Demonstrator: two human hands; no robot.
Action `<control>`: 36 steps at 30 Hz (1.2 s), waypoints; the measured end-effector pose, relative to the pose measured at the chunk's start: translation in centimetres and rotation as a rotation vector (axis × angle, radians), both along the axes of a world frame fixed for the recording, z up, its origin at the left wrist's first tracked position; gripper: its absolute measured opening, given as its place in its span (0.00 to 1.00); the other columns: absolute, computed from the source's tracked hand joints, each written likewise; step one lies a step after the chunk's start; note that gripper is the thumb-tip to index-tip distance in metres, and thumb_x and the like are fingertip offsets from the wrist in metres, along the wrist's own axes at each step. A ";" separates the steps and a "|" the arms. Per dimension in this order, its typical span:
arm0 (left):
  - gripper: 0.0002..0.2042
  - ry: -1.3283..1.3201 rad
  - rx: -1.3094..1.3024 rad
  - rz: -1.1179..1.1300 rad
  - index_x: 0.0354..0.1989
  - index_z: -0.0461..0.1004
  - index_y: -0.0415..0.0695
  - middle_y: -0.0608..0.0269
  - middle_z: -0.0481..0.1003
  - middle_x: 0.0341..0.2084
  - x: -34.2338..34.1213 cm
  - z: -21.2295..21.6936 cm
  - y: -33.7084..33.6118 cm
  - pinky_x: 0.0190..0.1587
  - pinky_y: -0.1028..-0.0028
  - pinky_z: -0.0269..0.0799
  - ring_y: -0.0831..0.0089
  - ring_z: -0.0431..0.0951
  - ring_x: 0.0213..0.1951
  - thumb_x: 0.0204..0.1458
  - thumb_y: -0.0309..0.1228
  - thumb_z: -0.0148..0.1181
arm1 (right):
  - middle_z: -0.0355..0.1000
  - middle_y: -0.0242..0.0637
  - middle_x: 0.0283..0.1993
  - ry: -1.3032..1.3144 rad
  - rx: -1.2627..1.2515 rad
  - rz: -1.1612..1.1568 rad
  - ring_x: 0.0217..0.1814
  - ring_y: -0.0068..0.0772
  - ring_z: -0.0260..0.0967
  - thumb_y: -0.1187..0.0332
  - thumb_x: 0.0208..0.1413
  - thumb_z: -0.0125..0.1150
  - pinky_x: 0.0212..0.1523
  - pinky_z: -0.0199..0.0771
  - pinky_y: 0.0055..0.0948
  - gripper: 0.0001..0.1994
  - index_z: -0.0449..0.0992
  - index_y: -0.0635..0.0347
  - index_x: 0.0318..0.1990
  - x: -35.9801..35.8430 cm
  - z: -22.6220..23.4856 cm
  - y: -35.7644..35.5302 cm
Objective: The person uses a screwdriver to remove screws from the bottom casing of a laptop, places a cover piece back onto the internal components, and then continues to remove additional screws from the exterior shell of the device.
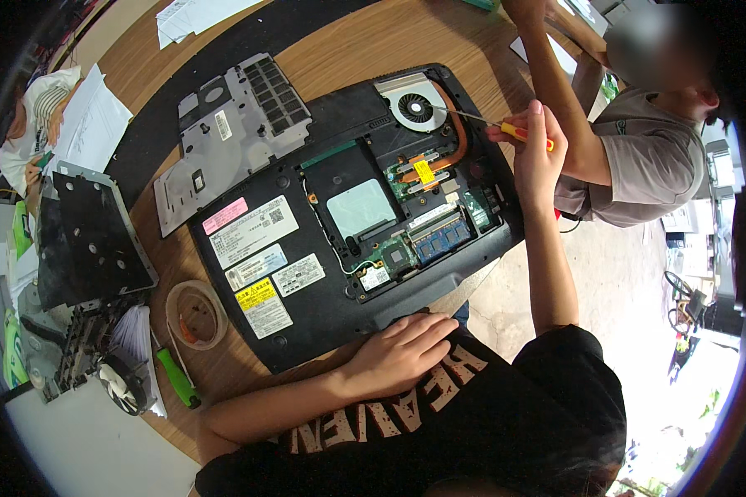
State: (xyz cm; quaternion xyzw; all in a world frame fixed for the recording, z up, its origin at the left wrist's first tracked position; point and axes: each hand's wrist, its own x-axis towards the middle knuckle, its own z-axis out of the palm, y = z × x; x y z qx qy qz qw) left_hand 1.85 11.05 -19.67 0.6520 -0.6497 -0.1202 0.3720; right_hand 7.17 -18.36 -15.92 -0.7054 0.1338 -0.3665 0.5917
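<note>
An upturned black laptop (317, 269) lies on the table in front of me with its inside exposed. A cooling fan (414, 108), a copper heat pipe (458, 141) and a blue memory module (442, 241) show in it. My right hand (540, 157) grips a screwdriver (515, 132) by its yellow and red handle. Its thin shaft points left to the fan's right edge; whether the tip touches a screw is too small to tell. My left hand (402, 352) rests with fingers stretched out by the laptop's near edge, against my black shirt, holding nothing.
The grey bottom cover (240, 132) leans over the laptop's far left edge. At left are a round clear tub (196, 315), a green-handled screwdriver (176, 377), a dark metal panel (95, 240) and a small fan (122, 385). A co-worker (646, 157) sits at right; another person is at far left.
</note>
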 end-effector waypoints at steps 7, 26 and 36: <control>0.10 0.032 -0.025 0.015 0.41 0.75 0.43 0.61 0.68 0.54 -0.2 -0.2 -0.1 0.53 0.66 0.66 0.64 0.68 0.56 0.52 0.29 0.56 | 0.66 0.36 0.24 -0.013 0.552 0.129 0.23 0.33 0.72 0.63 0.62 0.50 0.23 0.74 0.26 0.16 0.66 0.62 0.24 -0.4 -0.6 -3.6; 0.09 0.030 -0.012 0.023 0.40 0.75 0.42 0.61 0.68 0.53 -0.3 -0.2 -0.1 0.53 0.65 0.66 0.65 0.68 0.56 0.52 0.30 0.56 | 0.72 0.39 0.30 -0.056 0.316 0.097 0.33 0.30 0.74 0.79 0.52 0.61 0.34 0.74 0.23 0.09 0.65 0.61 0.29 -1.1 -1.1 -0.1; 0.09 0.021 -0.028 0.025 0.39 0.76 0.42 0.60 0.69 0.53 -0.2 -0.1 -0.2 0.52 0.65 0.67 0.64 0.68 0.55 0.51 0.30 0.57 | 0.72 0.40 0.28 -0.074 0.321 0.082 0.31 0.31 0.74 0.80 0.51 0.60 0.33 0.75 0.25 0.10 0.64 0.61 0.27 -1.1 -1.4 -0.4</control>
